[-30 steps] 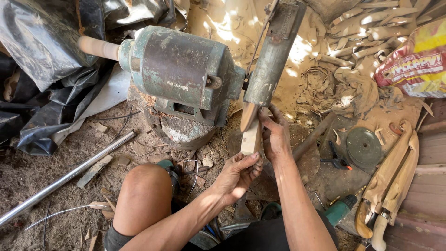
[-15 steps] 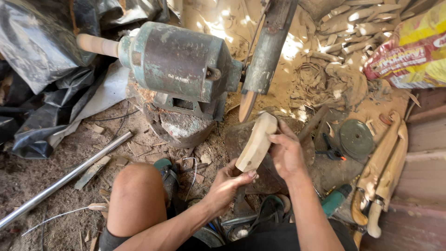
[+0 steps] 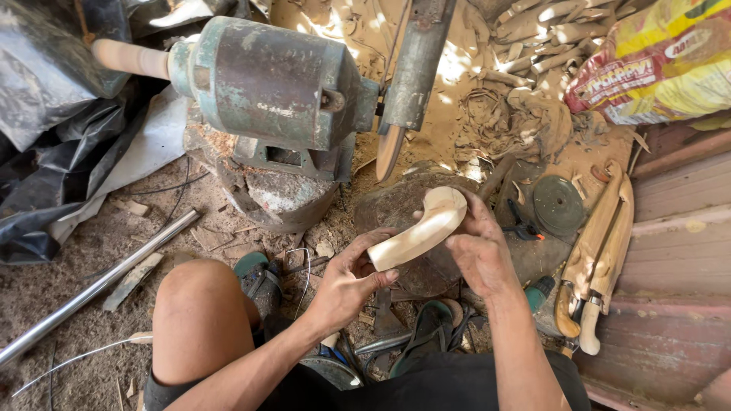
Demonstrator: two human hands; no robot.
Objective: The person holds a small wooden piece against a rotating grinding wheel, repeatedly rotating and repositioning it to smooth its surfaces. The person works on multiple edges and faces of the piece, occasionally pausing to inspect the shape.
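You have the pale, curved carved wooden handle pulled clear of the worn sanding disc on the green-grey bench motor, with your left hand closed around its squared lower end and your right hand cupping the hooked upper end. Keep that two-point grip firm but light, and turn the piece slowly to check the curve in the light. Keep both thumbs off the disc edge above.

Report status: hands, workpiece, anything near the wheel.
Left hand and right hand both grip curved wooden handle. Handle off sanding wheel. Nothing between them.
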